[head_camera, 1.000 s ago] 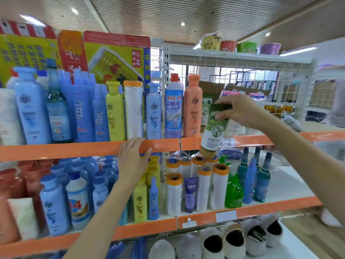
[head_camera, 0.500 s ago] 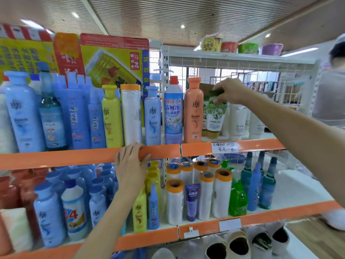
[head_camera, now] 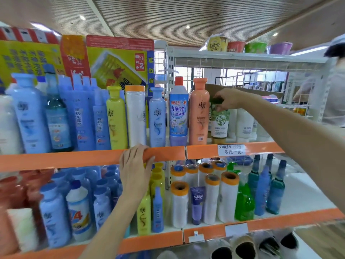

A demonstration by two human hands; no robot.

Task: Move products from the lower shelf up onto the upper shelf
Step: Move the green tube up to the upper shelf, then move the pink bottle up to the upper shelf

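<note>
A green and white tube stands cap down on the upper shelf, just right of a peach bottle. My right hand pinches the tube's dark green top end. My left hand rests on the orange front edge of the upper shelf, fingers curled over it. On the lower shelf stand orange-capped white rolls, a purple tube, a green pump bottle and teal and blue bottles.
Blue, yellow and white bottles crowd the upper shelf to the left. White bottles stand behind the tube. Slippers lie on the bottom level. Bowls sit on the wire rack top. A person stands at the far right.
My right hand lifted the green and white tube from in front of the shelf edge and set it upright on the upper shelf beside the peach bottle. My left hand stayed on the orange edge.
</note>
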